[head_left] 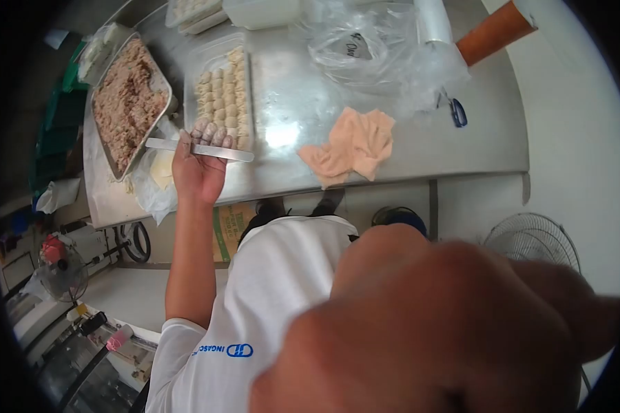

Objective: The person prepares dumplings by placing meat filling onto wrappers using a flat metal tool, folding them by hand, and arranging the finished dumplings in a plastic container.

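Note:
My left hand (pixel 203 162) is palm up by the table's near edge, with pale powder on its fingers. Its thumb presses a flat, light-coloured spatula (pixel 217 150) across the palm. Beyond these fingers is a clear plastic tray (pixel 249 89) with rows of small dumplings (pixel 220 93). To the left stands a metal tray (pixel 167 86) heaped with minced meat filling (pixel 127 100). Pale round wrappers (pixel 162 169) lie in a plastic bag beside the wrist. My right hand (pixel 448 330) looms large and blurred close to the camera; its fingers cannot be made out.
On the steel table (pixel 282 138) lie a crumpled peach cloth (pixel 355 146), clear plastic bags (pixel 351 48) and a blue-handled tool (pixel 457 113). An orange-brown cylinder (pixel 496 32) is at the far right. Floor fans stand at right (pixel 534 237) and left (pixel 62 275).

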`<state>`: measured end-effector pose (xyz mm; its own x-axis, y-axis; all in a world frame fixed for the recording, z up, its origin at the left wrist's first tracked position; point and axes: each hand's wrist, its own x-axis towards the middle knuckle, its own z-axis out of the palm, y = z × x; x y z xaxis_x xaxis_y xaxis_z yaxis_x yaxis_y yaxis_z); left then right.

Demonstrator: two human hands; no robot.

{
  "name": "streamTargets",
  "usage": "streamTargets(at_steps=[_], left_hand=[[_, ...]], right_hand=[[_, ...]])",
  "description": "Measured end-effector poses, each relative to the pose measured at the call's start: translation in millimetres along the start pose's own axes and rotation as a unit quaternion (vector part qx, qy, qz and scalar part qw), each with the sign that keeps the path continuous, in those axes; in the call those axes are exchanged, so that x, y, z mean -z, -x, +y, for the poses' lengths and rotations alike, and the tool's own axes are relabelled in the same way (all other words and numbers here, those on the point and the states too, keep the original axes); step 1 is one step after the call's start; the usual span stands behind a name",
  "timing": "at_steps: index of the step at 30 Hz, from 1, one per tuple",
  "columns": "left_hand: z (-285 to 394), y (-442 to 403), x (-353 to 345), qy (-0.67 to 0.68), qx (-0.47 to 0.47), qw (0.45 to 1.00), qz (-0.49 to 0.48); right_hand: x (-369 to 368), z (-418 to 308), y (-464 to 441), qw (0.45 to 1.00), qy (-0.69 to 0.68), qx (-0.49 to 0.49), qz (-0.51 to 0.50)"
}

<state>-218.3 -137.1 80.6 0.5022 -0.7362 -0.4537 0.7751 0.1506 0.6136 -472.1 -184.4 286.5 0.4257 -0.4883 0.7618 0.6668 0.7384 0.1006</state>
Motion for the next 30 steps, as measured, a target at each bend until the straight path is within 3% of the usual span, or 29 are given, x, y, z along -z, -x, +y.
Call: streamTargets(at_steps=[4,9,11,12,15,17,18,19,20,21,22,25,29,30], left_hand=[[5,15,-5,-0.027,-0.016,0.999,0.039],[3,13,7,-0.004,0.002,1.000,-0.016],[3,6,20,0.023,0.009,0.988,-0.150],[2,7,15,0.025,0.020,0.986,-0.162],[-2,13,6,0.002,0.010,0.999,-0.049],[-1,8,11,-0.001,0.015,0.998,-0.064],[-1,6,19,0.003,0.019,0.997,-0.073],[-3,2,29,0.001,0.014,0.998,-0.065],[-4,-5,41,0.031,0.031,0.989,-0.142],[0,-9,50,0.061,0.047,0.973,-0.217],[1,1,38,0.039,0.023,0.992,-0.118],[4,8,36,0.035,0.010,0.994,-0.100],[4,24,8,0.016,-0.017,0.998,0.059],[4,18,25,0.028,-0.016,0.999,-0.002]], right_hand=[[3,9,0,1.000,-0.001,-0.003,0.001],[-4,12,0,1.000,0.007,-0.012,0.001],[-7,17,2,1.000,0.008,-0.022,0.014],[-6,22,3,0.999,0.012,-0.032,0.028],[11,39,2,0.994,0.039,-0.077,0.073],[26,50,-3,0.991,0.059,-0.092,0.078],[39,51,-6,0.881,0.467,-0.061,-0.039],[46,51,-10,0.604,0.784,-0.015,-0.142],[43,48,-9,0.517,0.825,-0.065,-0.219],[38,50,-10,0.482,0.833,-0.080,-0.259],[33,54,-8,0.484,0.829,-0.091,-0.266],[13,60,-5,0.497,0.817,-0.114,-0.271],[9,55,-2,0.506,0.807,-0.133,-0.275],[9,54,-1,0.510,0.805,-0.137,-0.273]])
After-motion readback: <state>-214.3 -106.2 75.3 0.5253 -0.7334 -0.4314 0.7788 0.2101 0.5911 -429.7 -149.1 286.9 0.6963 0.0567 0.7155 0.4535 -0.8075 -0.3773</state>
